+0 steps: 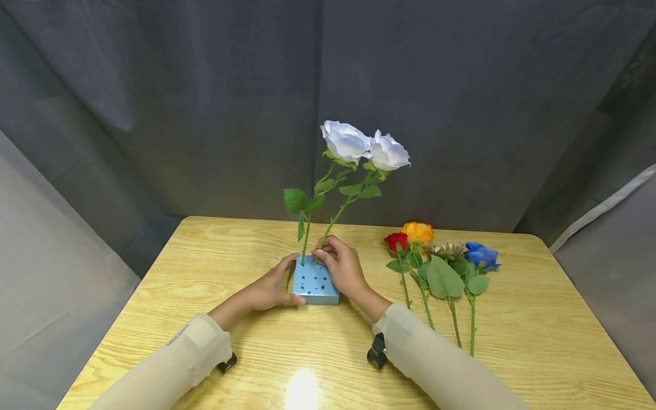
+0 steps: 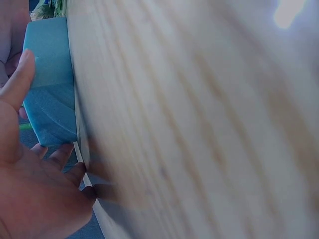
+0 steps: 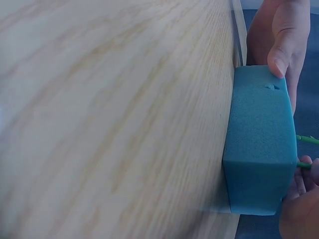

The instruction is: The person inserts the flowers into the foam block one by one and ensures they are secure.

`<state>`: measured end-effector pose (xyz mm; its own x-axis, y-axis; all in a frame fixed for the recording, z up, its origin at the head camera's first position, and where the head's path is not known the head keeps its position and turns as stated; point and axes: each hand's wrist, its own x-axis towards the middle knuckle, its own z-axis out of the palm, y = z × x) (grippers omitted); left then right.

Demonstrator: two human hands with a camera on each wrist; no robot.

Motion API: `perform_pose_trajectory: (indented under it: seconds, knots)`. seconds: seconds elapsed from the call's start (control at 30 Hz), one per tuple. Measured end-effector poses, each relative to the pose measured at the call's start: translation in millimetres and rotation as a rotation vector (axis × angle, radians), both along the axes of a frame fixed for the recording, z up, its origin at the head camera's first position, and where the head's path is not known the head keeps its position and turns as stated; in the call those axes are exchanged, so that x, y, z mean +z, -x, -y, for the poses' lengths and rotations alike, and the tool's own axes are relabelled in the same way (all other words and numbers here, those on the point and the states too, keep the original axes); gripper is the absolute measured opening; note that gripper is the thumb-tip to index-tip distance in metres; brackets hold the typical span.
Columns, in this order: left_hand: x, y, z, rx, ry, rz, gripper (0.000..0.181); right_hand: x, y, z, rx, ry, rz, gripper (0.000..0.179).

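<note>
First: Starting at your fingers, how do they stand?

Second: Your right hand [image 1: 345, 269] pinches the right white rose [image 1: 388, 152] low on its stem, close above the blue block [image 1: 320, 299]. Your left hand [image 1: 270, 289] grips that block's left side, thumb at the front corner, fingers round toward the back.

First: Where could the pinch fail you?

Second: Push at a slant and the thin stem could bend or slip through your fingers. I can't tell whether its tip sits in a hole (your own fingers crowd the spot).

First: And if your left grip slackens?

Second: The block looks light, so a sideways shove could slide or twist it across the bench [image 1: 179, 285].

First: What about higher up?

Second: The left white rose [image 1: 345, 142] stands in the block's back edge. The blooms overlap from your viewpoint; if petals or leaves snag, you could drag it loose. Both heads look top-heavy, so letting go might tip everything.

First: Farther out?

Second: Your right sleeve [image 1: 435, 359] is near the loose flowers [image 1: 443, 276]; swing wide and you could scatter them.
</note>
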<state>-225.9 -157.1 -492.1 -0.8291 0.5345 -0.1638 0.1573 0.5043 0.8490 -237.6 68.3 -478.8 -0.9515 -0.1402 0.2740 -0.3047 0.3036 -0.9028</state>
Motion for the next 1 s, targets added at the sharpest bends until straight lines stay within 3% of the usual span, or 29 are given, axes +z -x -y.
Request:
perform_pose_trajectory:
  seconds: [0.6,1.0]
  knots:
    - [1.6,-1.3,-0.6,0.003,0.0,0.001,0.115,0.9,-1.3,-1.4,0.014,0.073,0.038,0.007]
    - [2.4,-1.6,-0.4,0.001,-0.01,0.008,0.115,2.3,-2.6,-9.4,-0.007,0.104,0.044,0.019]
